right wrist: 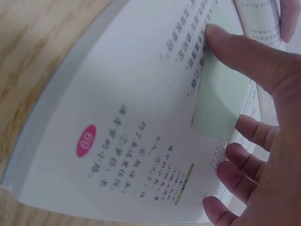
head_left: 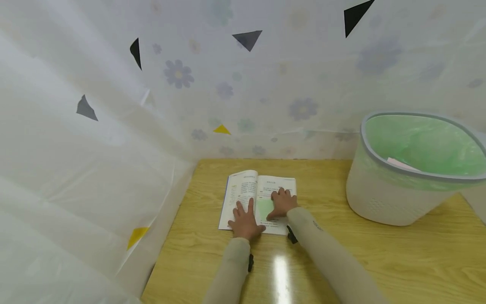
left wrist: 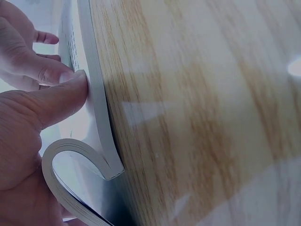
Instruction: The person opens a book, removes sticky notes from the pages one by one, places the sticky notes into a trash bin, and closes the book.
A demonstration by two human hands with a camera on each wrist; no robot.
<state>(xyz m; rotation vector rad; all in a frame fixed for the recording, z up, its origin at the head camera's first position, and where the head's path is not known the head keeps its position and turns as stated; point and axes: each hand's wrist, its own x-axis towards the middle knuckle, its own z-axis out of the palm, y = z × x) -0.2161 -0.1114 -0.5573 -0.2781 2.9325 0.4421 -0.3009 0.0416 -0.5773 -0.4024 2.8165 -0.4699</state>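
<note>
An open book (head_left: pixel 238 190) with printed pages lies on the table, its left-hand pages arching near the spine. My left hand (head_left: pixel 245 223) rests on the lower left page with fingers spread; in the left wrist view its thumb (left wrist: pixel 63 99) lies at the book's bottom edge by the spine. On the right page is a light green rectangle (right wrist: pixel 223 94), flat against the print. My right hand (head_left: pixel 282 202) lies over that page, thumb and fingers apart and slightly bent. In the right wrist view the thumb tip touches one edge of the green rectangle and the fingertips rest on the page beyond it.
A white bin (head_left: pixel 379 202) with a grey rim and green liner stands on the table (head_left: pixel 322 261) at the right, with a pale pink piece (head_left: pixel 402 164) inside. White plastic sheeting (head_left: pixel 95 169) hangs at the left, and a flower-patterned sheet (head_left: pixel 273 84) at the back.
</note>
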